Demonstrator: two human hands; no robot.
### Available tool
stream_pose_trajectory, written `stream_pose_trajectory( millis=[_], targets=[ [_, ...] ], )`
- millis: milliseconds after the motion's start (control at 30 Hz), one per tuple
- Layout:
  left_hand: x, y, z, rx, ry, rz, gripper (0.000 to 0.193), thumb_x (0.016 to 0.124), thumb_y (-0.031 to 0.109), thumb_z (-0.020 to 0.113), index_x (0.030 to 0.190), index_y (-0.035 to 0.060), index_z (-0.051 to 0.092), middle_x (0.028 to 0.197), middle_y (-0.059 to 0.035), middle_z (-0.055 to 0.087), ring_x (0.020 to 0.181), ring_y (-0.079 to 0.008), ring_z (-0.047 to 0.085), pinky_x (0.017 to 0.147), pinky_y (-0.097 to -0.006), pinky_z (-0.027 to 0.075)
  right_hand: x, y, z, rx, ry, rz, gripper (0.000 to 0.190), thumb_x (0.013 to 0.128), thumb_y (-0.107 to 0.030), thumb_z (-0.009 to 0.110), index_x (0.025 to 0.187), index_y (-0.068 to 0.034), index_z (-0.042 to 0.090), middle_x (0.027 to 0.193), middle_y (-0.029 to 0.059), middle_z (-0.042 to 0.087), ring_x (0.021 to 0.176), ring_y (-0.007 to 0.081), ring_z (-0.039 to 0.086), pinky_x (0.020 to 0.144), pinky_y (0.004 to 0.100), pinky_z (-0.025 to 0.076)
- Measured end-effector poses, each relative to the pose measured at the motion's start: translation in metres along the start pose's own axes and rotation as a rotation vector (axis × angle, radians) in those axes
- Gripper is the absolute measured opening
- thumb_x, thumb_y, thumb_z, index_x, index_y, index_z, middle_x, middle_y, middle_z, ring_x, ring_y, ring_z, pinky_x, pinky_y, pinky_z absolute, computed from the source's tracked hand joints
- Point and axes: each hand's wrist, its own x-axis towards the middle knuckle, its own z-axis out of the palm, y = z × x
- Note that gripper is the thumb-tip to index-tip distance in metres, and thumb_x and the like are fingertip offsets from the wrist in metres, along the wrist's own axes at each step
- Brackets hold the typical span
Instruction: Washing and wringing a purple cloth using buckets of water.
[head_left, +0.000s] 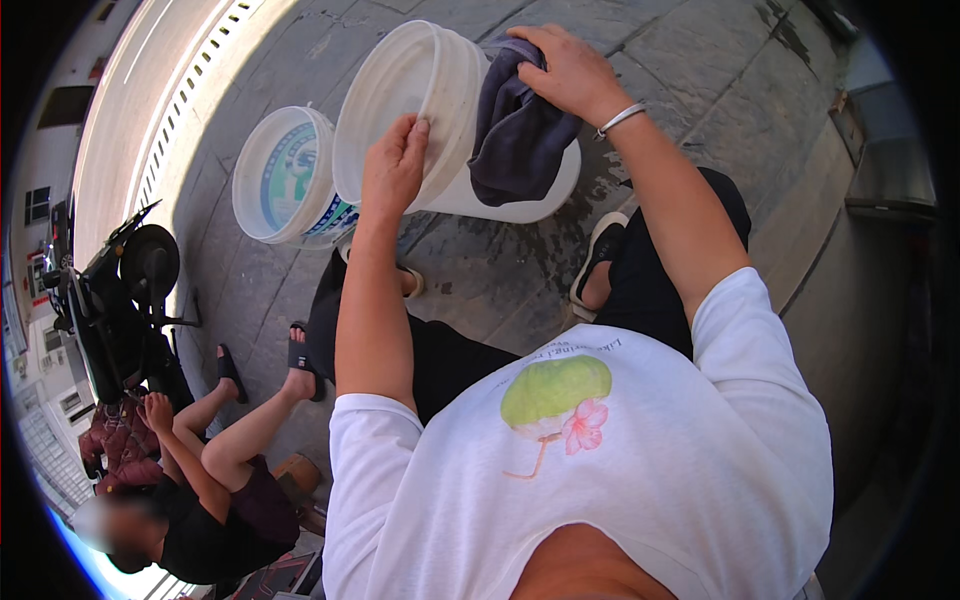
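A white translucent plastic bucket (457, 97) is tilted on its side, its open mouth facing left. My left hand (395, 161) grips the near rim of its mouth, thumb on top. At the bucket's other end, my right hand (562, 69) is closed on a dark grey cloth (517, 142), which hangs down against the bucket's base. Beneath the bucket and cloth lies a white rounded surface (525, 206), mostly covered by them. A second translucent bucket (277, 176) with a blue and green print stands just left of the held one.
Wet patches mark the grey stone paving (487, 277) between my feet. A seated person (202, 510) in dark clothes is at the lower left, beside a parked black motorbike or scooter (105, 322). A metal box-like object (892, 161) stands at the right edge.
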Motion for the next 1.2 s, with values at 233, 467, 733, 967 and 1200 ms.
stream_pose_trajectory(
  millis=[233, 467, 733, 967, 1200],
  targets=[
    [0.005, -0.010, 0.002, 0.038, 0.013, -0.037, 0.029, 0.094, 0.028, 0.051, 0.097, 0.0007, 0.059, 0.068, -0.0127, 0.055, 0.064, -0.0193, 0.053, 0.062, -0.0324, 0.042, -0.031, -0.009, 0.048, -0.324, -0.440, 0.113, 0.046, 0.079, -0.021, 0.054, 0.125, -0.017, 0.054, 0.116, 0.0119, 0.057, 0.105, 0.0296, 0.058, 0.088, 0.0450, 0.047],
    [0.003, -0.008, -0.009, -0.104, 0.018, -0.057, 0.030, 0.093, 0.027, 0.051, 0.106, 0.0016, 0.061, 0.080, -0.0138, 0.065, 0.074, -0.0239, 0.062, 0.071, -0.0327, 0.047, -0.024, -0.070, 0.004, 0.171, -0.204, -0.120, 0.037, 0.076, -0.017, 0.057, 0.113, -0.013, 0.059, 0.113, 0.0087, 0.059, 0.101, 0.0318, 0.058, 0.084, 0.0406, 0.049],
    [-0.002, 0.002, -0.007, -0.029, -0.128, 0.003, 0.039, 0.089, 0.023, 0.050, 0.121, 0.0012, 0.050, 0.103, -0.0228, 0.062, 0.097, -0.0389, 0.058, 0.084, -0.0421, 0.044, -0.024, -0.032, 0.016, 0.008, -0.272, -0.089, 0.040, 0.075, -0.012, 0.060, 0.115, -0.010, 0.055, 0.120, 0.0096, 0.056, 0.105, 0.0335, 0.056, 0.086, 0.0414, 0.047],
    [-0.008, -0.009, -0.002, 0.155, -0.102, -0.052, 0.028, 0.094, 0.031, 0.046, 0.093, 0.0030, 0.050, 0.082, -0.0231, 0.060, 0.082, -0.0435, 0.056, 0.071, -0.0485, 0.042, -0.014, -0.012, 0.024, 0.183, -0.228, -0.053, 0.035, 0.074, -0.009, 0.056, 0.109, -0.005, 0.059, 0.111, 0.0135, 0.061, 0.104, 0.0338, 0.058, 0.089, 0.0387, 0.045],
    [-0.008, 0.001, 0.017, 0.018, -0.037, -0.023, 0.036, 0.095, 0.035, 0.044, 0.094, -0.0004, 0.049, 0.081, -0.0264, 0.060, 0.082, -0.0456, 0.056, 0.071, -0.0500, 0.042, -0.023, -0.048, 0.029, 0.260, -0.099, -0.262, 0.052, 0.075, -0.006, 0.059, 0.126, -0.009, 0.049, 0.126, 0.0152, 0.051, 0.115, 0.0335, 0.049, 0.096, 0.0392, 0.041]
  ],
)
